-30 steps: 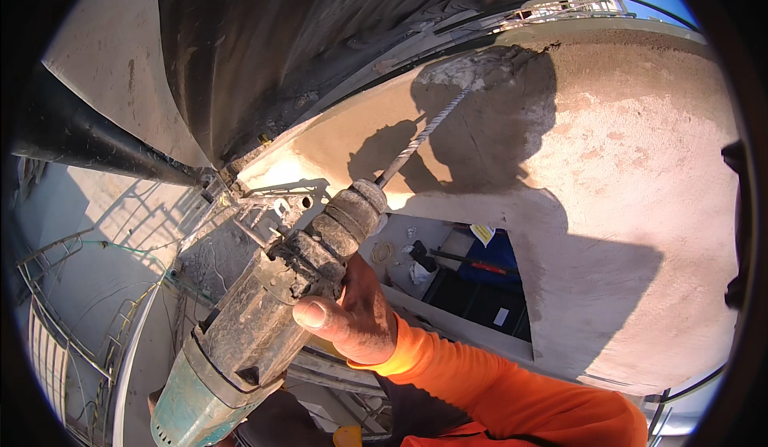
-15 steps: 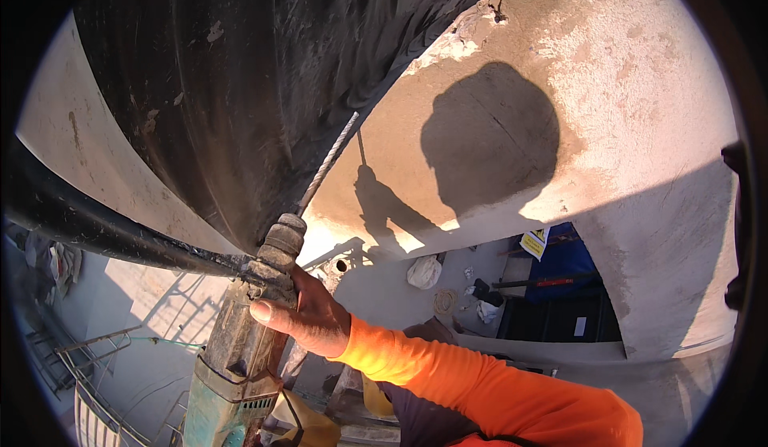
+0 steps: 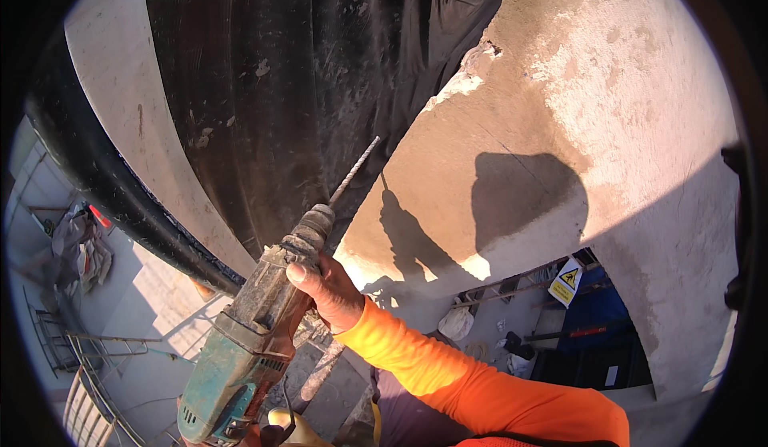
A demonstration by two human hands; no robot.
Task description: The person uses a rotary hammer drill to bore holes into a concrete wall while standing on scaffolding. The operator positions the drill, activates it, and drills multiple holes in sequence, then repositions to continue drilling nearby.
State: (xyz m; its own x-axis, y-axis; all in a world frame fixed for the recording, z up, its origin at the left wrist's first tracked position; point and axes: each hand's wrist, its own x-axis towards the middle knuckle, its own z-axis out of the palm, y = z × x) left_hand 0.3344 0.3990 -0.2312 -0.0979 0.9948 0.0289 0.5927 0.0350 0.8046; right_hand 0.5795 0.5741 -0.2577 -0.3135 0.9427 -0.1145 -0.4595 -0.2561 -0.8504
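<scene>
Swung off the concrete [image 3: 496, 111] since a second ago: our rotary hammer [image 3: 258, 327] now sits left of it, black sheeting [image 3: 256, 87] showing beyond its drill bit [image 3: 354, 173]. Right hand's [image 3: 334, 293] wrapped round the front; left hand's too hidden to tell. We'd guess we're repositioning, so the next move calls for a steady aim.

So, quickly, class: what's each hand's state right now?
Left hand: mostly cut off, cannot be told.
Right hand: closed, holding the rotary hammer drill.

White bag [image 3: 456, 324] on grey floor [image 3: 418, 314]
</scene>
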